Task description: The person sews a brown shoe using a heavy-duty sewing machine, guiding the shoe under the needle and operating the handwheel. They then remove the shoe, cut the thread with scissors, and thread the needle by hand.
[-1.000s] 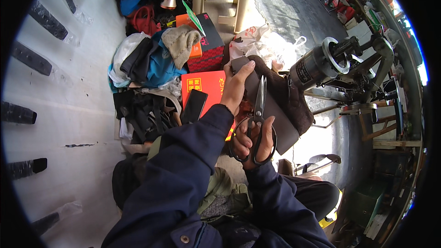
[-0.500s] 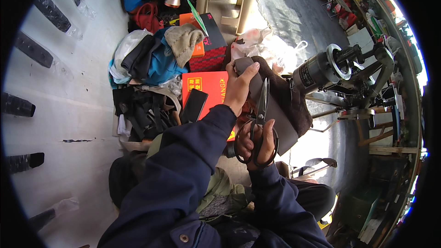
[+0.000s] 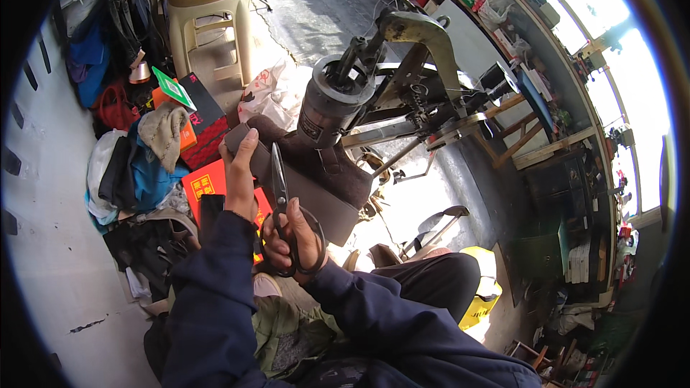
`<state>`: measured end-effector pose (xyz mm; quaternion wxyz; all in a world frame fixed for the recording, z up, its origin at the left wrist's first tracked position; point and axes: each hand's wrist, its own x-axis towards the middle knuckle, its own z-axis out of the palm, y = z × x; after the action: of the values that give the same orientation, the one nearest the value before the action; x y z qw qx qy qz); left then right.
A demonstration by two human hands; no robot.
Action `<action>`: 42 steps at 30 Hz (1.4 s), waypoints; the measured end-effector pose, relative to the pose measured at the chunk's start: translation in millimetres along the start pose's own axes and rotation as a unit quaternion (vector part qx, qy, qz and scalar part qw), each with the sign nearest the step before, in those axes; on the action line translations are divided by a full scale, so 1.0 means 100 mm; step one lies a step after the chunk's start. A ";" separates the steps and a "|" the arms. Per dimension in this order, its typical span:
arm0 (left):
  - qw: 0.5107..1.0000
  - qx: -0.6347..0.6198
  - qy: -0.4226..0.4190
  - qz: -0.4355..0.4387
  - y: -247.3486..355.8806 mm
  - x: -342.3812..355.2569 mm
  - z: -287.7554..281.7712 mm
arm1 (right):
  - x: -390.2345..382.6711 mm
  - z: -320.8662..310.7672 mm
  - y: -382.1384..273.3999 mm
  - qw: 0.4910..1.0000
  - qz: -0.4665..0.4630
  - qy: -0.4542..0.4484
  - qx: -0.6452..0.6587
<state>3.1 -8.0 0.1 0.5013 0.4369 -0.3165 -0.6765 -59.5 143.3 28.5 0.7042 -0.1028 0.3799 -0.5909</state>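
My left hand (image 3: 241, 176) grips the far end of a flat grey-brown sheet of material (image 3: 316, 205), thumb on top. In my right hand (image 3: 296, 238) is a pair of scissors (image 3: 279, 172) with black loop handles. Its blades look closed together and point away from me, over the sheet's left edge; I cannot tell whether they touch it. Dark brown fuzzy cloth (image 3: 338, 169) lies along the far side of the sheet, below the black cylindrical head of a metal machine (image 3: 327, 104).
A red box (image 3: 207, 183) and a heap of clothes and bags (image 3: 136, 165) are to the left. Beyond them stand a beige plastic stool (image 3: 212, 0) and a white plastic bag (image 3: 273, 97). Cluttered shelves (image 3: 568, 100) line the right; a yellow bag (image 3: 483, 291) sits by my knee.
My view has swung to the right, so the stool, heap and machine appear further left. Both hands keep their holds on the sheet and the scissors.
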 end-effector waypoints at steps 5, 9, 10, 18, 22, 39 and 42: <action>1.000 -0.024 -0.012 0.016 -0.02 -0.01 0.00 | -0.03 0.00 0.02 0.999 -0.006 -0.015 -0.028; 0.999 -0.024 0.008 0.048 0.00 0.01 0.00 | -0.06 -0.04 0.05 0.999 0.012 -0.021 -0.033; 0.998 -0.032 0.001 0.060 0.01 0.02 0.00 | -0.08 -0.06 0.06 0.998 0.014 -0.038 -0.040; 0.997 -0.019 0.012 0.071 0.19 0.15 -0.25 | -0.49 -0.31 0.07 0.979 0.026 -0.182 -0.083; 0.987 0.075 0.052 0.136 0.34 0.21 -0.43 | -0.75 -0.51 -0.05 0.965 0.079 -0.172 -0.180; 0.970 0.123 0.032 0.205 1.00 -0.10 -0.72 | 0.39 -1.64 1.05 0.697 0.088 0.117 -0.702; 0.975 0.121 -0.007 0.188 0.92 -0.12 -0.71 | 0.69 -1.78 1.27 0.710 0.028 0.114 -0.694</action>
<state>105.6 -22.7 53.4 0.5608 0.4224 -0.4756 -0.5299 -79.8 169.7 -198.4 0.4020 -0.4842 0.7629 -0.1478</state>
